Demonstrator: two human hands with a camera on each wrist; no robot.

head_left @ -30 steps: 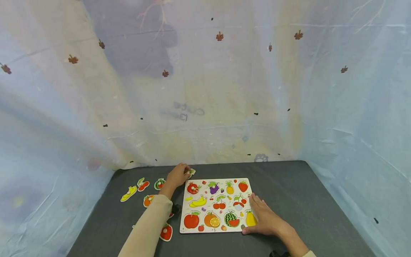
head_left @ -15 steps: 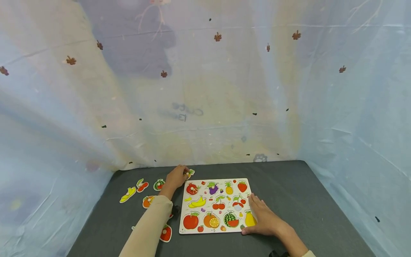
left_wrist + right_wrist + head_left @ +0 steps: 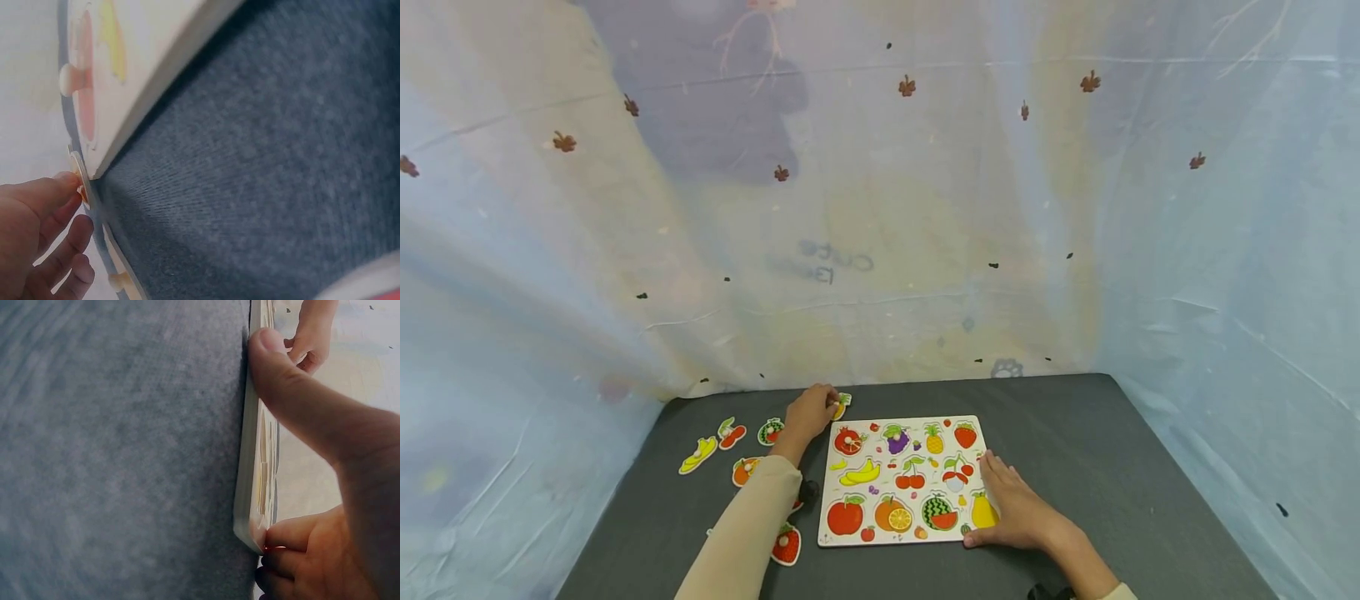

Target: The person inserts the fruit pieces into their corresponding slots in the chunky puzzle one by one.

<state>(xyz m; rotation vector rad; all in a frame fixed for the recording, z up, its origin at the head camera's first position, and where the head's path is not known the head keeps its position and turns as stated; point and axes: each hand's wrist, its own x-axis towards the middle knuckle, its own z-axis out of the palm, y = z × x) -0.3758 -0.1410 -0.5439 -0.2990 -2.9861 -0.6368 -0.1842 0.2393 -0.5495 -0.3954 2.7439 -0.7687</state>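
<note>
Fruit piece (image 3: 842, 406) pinched beside puzzle board (image 3: 886, 482)

On a dark table (image 3: 1075, 433), a banana piece (image 3: 698, 456), a cherry piece (image 3: 732, 433), an orange piece (image 3: 743, 472), a watermelon piece (image 3: 770, 432) and a strawberry piece (image 3: 786, 546) are laid at left. The fruit piece, yellow and green, is pinched by the left hand (image 3: 808, 412) just beyond the board's far left corner. At right, the board's near right corner is spanned by the right hand (image 3: 1013, 506), its fingers extended along the edge.
</note>
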